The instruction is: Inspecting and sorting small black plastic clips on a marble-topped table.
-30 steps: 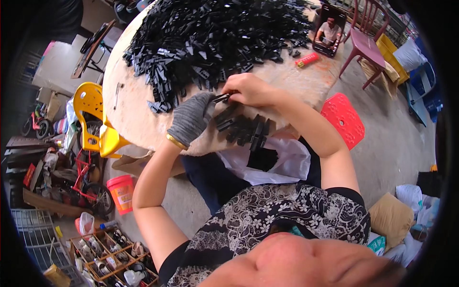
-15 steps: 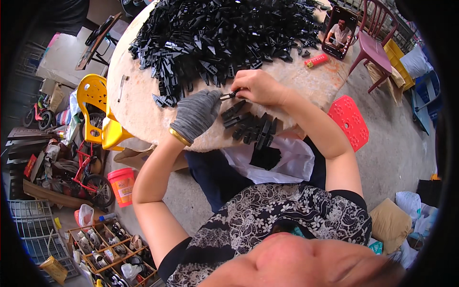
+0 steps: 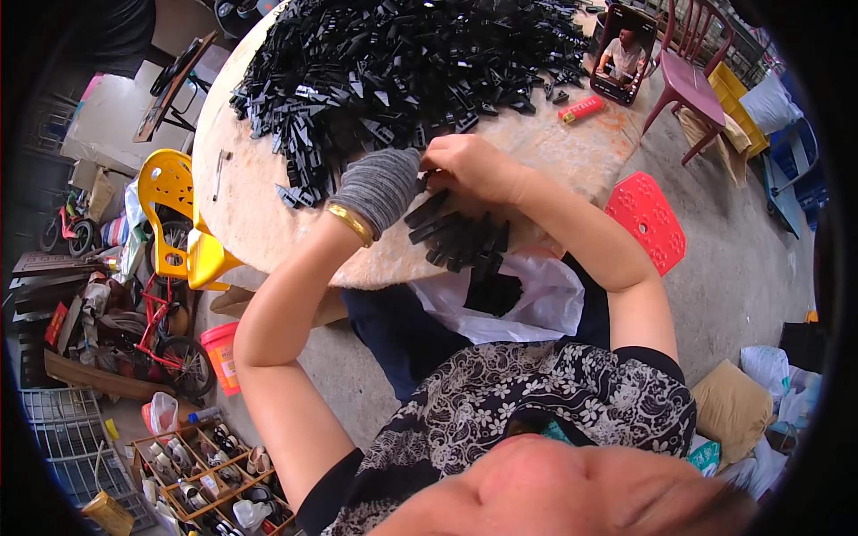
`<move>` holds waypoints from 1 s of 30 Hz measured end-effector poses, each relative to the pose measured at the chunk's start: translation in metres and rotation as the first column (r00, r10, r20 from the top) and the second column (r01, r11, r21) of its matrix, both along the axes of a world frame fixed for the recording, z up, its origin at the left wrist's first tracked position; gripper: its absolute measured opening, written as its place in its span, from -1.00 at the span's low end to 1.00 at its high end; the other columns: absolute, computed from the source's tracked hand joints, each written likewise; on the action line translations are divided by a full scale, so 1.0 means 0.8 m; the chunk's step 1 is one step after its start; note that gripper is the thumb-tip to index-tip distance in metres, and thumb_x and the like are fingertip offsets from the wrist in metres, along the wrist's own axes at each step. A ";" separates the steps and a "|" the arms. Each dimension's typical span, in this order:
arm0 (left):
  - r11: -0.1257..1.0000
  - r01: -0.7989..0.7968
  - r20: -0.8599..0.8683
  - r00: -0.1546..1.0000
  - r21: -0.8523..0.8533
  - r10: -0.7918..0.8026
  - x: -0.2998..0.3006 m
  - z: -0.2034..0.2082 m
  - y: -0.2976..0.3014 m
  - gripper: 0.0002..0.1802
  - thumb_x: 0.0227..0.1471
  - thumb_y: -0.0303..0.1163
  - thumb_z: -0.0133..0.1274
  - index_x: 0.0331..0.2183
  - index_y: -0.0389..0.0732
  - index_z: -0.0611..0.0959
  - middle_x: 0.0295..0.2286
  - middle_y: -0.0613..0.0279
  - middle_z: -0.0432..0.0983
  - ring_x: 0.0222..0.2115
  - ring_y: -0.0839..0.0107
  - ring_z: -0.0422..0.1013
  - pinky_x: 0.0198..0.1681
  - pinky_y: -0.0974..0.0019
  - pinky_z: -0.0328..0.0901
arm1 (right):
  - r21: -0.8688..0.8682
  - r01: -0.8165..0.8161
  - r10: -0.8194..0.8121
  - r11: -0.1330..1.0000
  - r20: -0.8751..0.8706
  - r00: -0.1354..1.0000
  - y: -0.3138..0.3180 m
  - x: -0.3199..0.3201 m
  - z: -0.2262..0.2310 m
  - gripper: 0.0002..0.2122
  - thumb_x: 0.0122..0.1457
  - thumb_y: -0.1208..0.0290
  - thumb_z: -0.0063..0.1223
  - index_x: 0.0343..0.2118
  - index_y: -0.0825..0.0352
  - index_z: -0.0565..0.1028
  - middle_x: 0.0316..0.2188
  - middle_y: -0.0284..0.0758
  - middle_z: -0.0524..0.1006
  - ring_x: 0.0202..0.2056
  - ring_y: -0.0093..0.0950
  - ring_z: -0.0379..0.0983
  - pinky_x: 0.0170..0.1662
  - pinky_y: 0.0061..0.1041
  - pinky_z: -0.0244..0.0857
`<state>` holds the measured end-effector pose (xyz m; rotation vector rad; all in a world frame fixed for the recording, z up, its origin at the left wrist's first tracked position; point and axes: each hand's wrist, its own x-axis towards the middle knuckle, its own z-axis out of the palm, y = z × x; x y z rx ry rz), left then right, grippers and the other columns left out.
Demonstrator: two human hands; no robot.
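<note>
My left hand [image 3: 382,183], in a grey knit glove with a gold bangle at the wrist, is closed at the table's near edge; its grip is hidden by the glove. My bare right hand [image 3: 475,168] meets it, pinching a small black plastic piece [image 3: 431,175] that is mostly covered by the fingers. Just below my right hand, a cluster of black plastic pieces [image 3: 460,239] lies at the table's edge. Beyond both hands spreads a big heap of black plastic pieces [image 3: 375,71]. A white plastic bag [image 3: 552,295] lies open on my lap, something black inside it.
The round table [image 3: 241,201] carries a pen [image 3: 220,175], a red cylinder [image 3: 581,110] and a propped phone [image 3: 620,55]. Around it stand a yellow chair [image 3: 165,192], a red stool [image 3: 645,219], a maroon chair [image 3: 695,87] and a red bucket [image 3: 220,353].
My hands have come together, and the black piece between them is now mostly hidden. My left hand has turned and moved slightly right. The whole view has shifted slightly.
</note>
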<state>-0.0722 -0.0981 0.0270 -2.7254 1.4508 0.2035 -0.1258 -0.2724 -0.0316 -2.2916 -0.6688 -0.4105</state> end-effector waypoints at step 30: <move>0.998 0.050 0.011 0.999 0.032 -0.050 0.014 0.003 -0.013 -0.71 -0.12 -0.25 0.15 -0.32 -0.19 0.56 -0.46 -0.04 0.52 -0.40 0.02 0.47 -0.34 0.10 0.35 | 0.059 -0.099 0.102 0.993 -0.047 0.994 -0.019 0.010 0.001 -0.83 -0.04 0.32 0.15 -0.42 0.29 0.58 -0.41 -0.25 0.48 -0.31 -0.24 0.45 -0.23 -0.35 0.34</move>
